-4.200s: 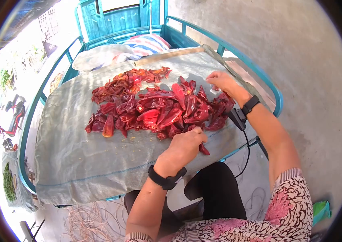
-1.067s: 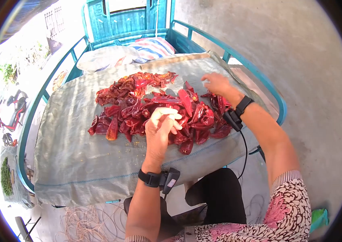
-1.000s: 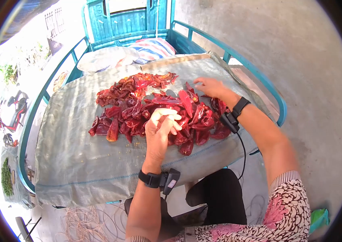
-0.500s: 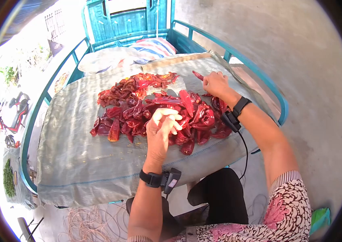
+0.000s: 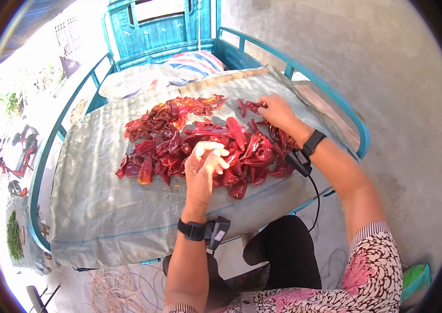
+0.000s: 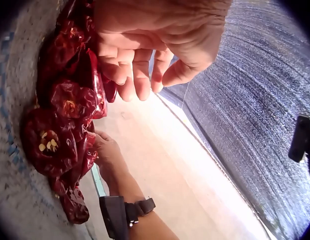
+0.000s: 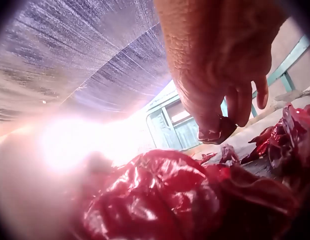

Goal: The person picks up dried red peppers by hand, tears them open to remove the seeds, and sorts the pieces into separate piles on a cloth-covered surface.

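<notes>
A long pile of dark red, wrinkled dried peppers (image 5: pixel 213 148) lies across the grey woven sheet (image 5: pixel 111 214). Beyond its left part is a patch of smaller, torn red pepper pieces (image 5: pixel 161 117). My right hand (image 5: pixel 278 112) pinches a small dried pepper (image 5: pixel 252 106) just past the pile's far right edge; in the right wrist view its dark red end (image 7: pixel 218 132) shows at the fingertips. Over the middle of the pile my left hand (image 5: pixel 203 167) hovers, its fingers loosely bent and holding nothing. One pepper near it (image 6: pixel 49 145) shows pale seeds.
Teal rails (image 5: pixel 325 81) border the cart bed on both sides. White and striped sacks (image 5: pixel 197 63) lie at the back by a wooden strip (image 5: pixel 226 80). A black cable (image 5: pixel 316 203) hangs from the right wrist camera (image 5: pixel 300 160). Coiled cord (image 5: pixel 119 289) lies below.
My left hand rose from the pile's near edge to above its middle, then stayed there. My right hand reached left, took hold of a pepper and lowered it toward the sheet.
</notes>
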Available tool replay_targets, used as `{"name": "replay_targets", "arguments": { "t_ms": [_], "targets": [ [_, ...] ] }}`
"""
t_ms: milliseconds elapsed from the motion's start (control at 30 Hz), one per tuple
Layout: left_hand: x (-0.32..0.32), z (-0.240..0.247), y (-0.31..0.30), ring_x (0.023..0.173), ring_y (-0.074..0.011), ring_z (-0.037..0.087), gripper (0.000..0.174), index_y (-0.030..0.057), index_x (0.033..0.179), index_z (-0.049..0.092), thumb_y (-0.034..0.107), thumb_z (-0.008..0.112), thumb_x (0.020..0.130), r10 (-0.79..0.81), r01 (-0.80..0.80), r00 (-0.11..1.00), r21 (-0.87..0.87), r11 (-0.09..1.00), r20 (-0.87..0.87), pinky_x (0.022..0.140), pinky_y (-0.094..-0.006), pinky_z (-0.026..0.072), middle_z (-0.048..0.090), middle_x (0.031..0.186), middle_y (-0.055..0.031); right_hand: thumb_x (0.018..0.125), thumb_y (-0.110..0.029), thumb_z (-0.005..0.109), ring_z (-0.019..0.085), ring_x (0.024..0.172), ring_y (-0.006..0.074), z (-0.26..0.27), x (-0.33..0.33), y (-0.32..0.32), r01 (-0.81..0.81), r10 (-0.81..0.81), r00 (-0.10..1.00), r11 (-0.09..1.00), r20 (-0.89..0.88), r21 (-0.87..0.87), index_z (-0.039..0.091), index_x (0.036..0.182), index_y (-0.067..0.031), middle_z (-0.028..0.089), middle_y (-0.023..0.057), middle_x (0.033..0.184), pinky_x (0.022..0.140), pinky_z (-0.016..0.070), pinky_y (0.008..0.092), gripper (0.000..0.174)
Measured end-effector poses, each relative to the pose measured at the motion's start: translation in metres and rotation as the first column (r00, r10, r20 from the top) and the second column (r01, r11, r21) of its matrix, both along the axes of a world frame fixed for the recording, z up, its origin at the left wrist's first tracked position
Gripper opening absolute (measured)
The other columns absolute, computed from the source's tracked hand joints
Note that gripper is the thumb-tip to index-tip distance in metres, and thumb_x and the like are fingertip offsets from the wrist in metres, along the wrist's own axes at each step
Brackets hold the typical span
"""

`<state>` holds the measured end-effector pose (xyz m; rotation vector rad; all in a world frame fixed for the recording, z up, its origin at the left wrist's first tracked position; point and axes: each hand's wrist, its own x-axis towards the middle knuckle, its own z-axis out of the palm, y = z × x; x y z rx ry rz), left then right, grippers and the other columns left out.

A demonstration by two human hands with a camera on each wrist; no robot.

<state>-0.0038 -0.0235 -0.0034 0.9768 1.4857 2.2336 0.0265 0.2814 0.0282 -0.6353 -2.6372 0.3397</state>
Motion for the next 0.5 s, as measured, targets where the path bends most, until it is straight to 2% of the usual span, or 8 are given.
{"name": "replay_targets", "arguments": {
  "t_ms": [67, 100, 200, 233, 333, 367, 467, 500],
  "targets": [
    [0.0, 0.0, 0.001, 0.073, -0.0143, 0.065, 0.017, 0.0004, 0.11, 0.061, 0.01, 0.051, 0.101, 0.0, 0.0, 1.0, -0.006, 1.0, -0.007, 0.064, -0.0261, 0.0509, 0.069, 0.095, -0.0132, 0.085, -0.029, 0.066, 0.064, 0.105, 0.0336, -0.004, 0.002, 0.005, 0.103, -0.071, 0.981, 0.979, -0.181, 0.175, 0.069, 0.108, -0.0106, 0.066, 0.0151, 0.109, 0.087, 0.049, 0.0495, 0.03],
    [0.0, 0.0, 0.001, 0.073, -0.0142, 0.065, 0.016, 0.0004, 0.11, 0.061, 0.01, 0.051, 0.101, -0.006, 0.006, 1.0, -0.002, 1.0, -0.001, 0.064, -0.026, 0.0509, 0.069, 0.095, -0.0131, 0.084, -0.032, 0.068, 0.066, 0.101, 0.0342, -0.008, 0.004, 0.002, 0.133, -0.075, 0.965, 0.966, -0.252, 0.222, 0.071, 0.103, -0.0101, 0.069, 0.0144, 0.103, 0.086, 0.0486, 0.0509, 0.029],
    [0.0, 0.002, 0.001, 0.073, -0.014, 0.065, 0.016, 0.0005, 0.109, 0.061, 0.009, 0.051, 0.101, -0.01, 0.01, 1.0, 0.006, 1.0, 0.016, 0.064, -0.0257, 0.0507, 0.069, 0.095, -0.013, 0.082, -0.037, 0.071, 0.067, 0.095, 0.0354, -0.009, 0.005, -0.005, -0.001, 0.009, 0.992, 0.998, 0.124, -0.066, 0.074, 0.096, -0.0125, 0.073, 0.0121, 0.094, 0.09, 0.045, 0.0514, 0.028],
    [0.0, 0.002, 0.001, 0.073, -0.014, 0.065, 0.016, 0.0005, 0.109, 0.061, 0.009, 0.051, 0.101, -0.009, 0.009, 1.0, 0.007, 1.0, 0.018, 0.064, -0.0256, 0.0507, 0.069, 0.095, -0.0131, 0.081, -0.043, 0.073, 0.069, 0.091, 0.0349, -0.009, 0.005, -0.017, 0.034, -0.048, 0.969, 0.998, 0.244, 0.06, 0.076, 0.09, -0.0149, 0.074, 0.0104, 0.089, 0.089, 0.0452, 0.0496, 0.03],
    [0.0, 0.003, 0.002, 0.073, -0.0139, 0.065, 0.016, 0.0005, 0.109, 0.061, 0.009, 0.051, 0.101, -0.007, 0.007, 1.0, -0.01, 1.0, 0.014, 0.064, -0.0252, 0.0506, 0.069, 0.095, -0.0131, 0.08, -0.047, 0.072, 0.069, 0.09, 0.0331, -0.016, 0.002, -0.021, -0.036, -0.061, 0.927, 0.967, 0.369, 0.251, 0.074, 0.092, -0.0158, 0.074, 0.0097, 0.09, 0.08, 0.0484, 0.046, 0.034],
    [0.0, 0.003, 0.002, 0.073, -0.0139, 0.065, 0.015, 0.0005, 0.108, 0.061, 0.008, 0.051, 0.101, -0.006, 0.006, 1.0, -0.018, 1.0, 0.011, 0.064, -0.0251, 0.0505, 0.069, 0.095, -0.0131, 0.081, -0.047, 0.071, 0.069, 0.092, 0.0331, -0.02, 0.0, -0.018, -0.044, -0.033, 0.937, 0.977, 0.347, 0.21, 0.073, 0.092, -0.014, 0.073, 0.0105, 0.091, 0.077, 0.0497, 0.0462, 0.035],
    [0.0, 0.001, 0.002, 0.072, -0.0138, 0.065, 0.015, 0.0004, 0.108, 0.062, 0.008, 0.05, 0.1, -0.021, 0.021, 1.0, -0.014, 1.0, -0.016, 0.063, -0.0249, 0.0504, 0.069, 0.095, -0.0128, 0.08, -0.044, 0.072, 0.069, 0.095, 0.0333, -0.02, -0.003, -0.014, 0.057, -0.056, 0.98, 0.998, 0.189, -0.003, 0.073, 0.092, -0.0138, 0.073, 0.0109, 0.092, 0.08, 0.0501, 0.0458, 0.032],
    [0.0, 0.002, 0.002, 0.072, -0.0137, 0.065, 0.016, 0.0004, 0.108, 0.062, 0.008, 0.05, 0.1, -0.018, 0.018, 1.0, -0.009, 1.0, -0.01, 0.063, -0.0248, 0.0503, 0.069, 0.094, -0.0125, 0.081, -0.044, 0.072, 0.069, 0.096, 0.0332, -0.015, -0.004, -0.014, 0.099, -0.102, 0.984, 0.995, 0.147, 0.031, 0.072, 0.093, -0.0135, 0.073, 0.0107, 0.094, 0.08, 0.0503, 0.0455, 0.033]
  ]
}}
